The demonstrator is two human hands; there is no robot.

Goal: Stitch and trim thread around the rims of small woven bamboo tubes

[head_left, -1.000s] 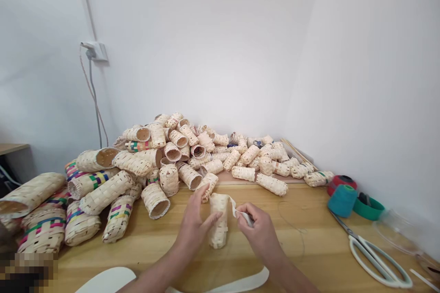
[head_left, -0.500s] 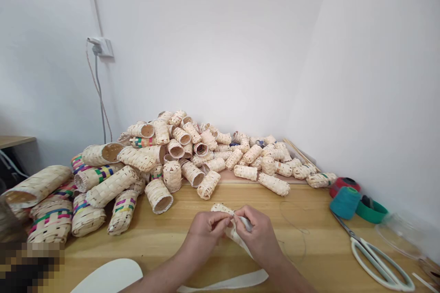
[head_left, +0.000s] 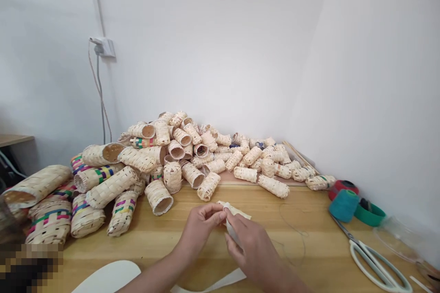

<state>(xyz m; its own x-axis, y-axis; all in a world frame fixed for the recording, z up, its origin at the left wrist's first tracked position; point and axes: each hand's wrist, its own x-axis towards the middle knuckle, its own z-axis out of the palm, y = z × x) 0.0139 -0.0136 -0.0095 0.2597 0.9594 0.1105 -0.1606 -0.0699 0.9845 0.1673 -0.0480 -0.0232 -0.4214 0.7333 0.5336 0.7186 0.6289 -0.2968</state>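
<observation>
Near the table's front middle, my left hand (head_left: 202, 224) pinches the end of a small pale woven tube (head_left: 237, 211). Beside it, my right hand (head_left: 249, 240) is closed on a white fabric strip (head_left: 228, 279) at the same end of the tube. Part of the strip runs under the right palm and its tail lies on the table below. Fingers cover most of the tube. A thin loose thread (head_left: 304, 242) curls on the table to the right of my hands.
Woven tubes (head_left: 172, 176) are heaped at the back and left. On the right lie white-handled scissors (head_left: 373, 263), a teal thread cone (head_left: 343, 206), a green ring-shaped holder (head_left: 369, 213) and a clear container (head_left: 398, 238). A white oval piece (head_left: 108, 277) lies at the front left.
The tube has turned so its free end points right. My right hand has shifted slightly left and rotated over the strip, and the strip's tail has moved left.
</observation>
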